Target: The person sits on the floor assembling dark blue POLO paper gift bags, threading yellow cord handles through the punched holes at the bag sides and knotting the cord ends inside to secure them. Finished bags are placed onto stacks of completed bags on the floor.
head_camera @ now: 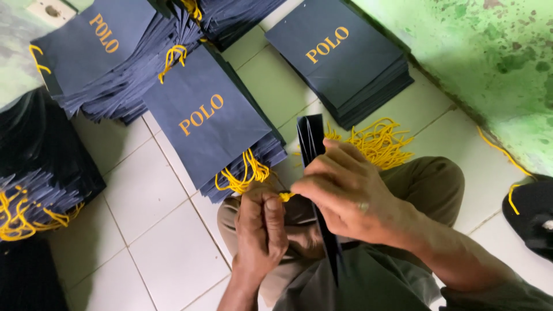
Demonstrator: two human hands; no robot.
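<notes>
Pinching one yellow cord (284, 196), two hands' fingers (305, 185) closed, one navy bag (314, 144) upright between.

A dark navy paper bag (315, 173), folded flat, stands on edge over the person's lap, seen almost edge-on, its top toward 12 o'clock and its lower end running down toward 6 o'clock. A short bit of yellow cord (284, 196) shows at its 9 o'clock side, pinched between the left hand (262, 227) and the right hand (345, 193), which clasps the bag's edge.
</notes>
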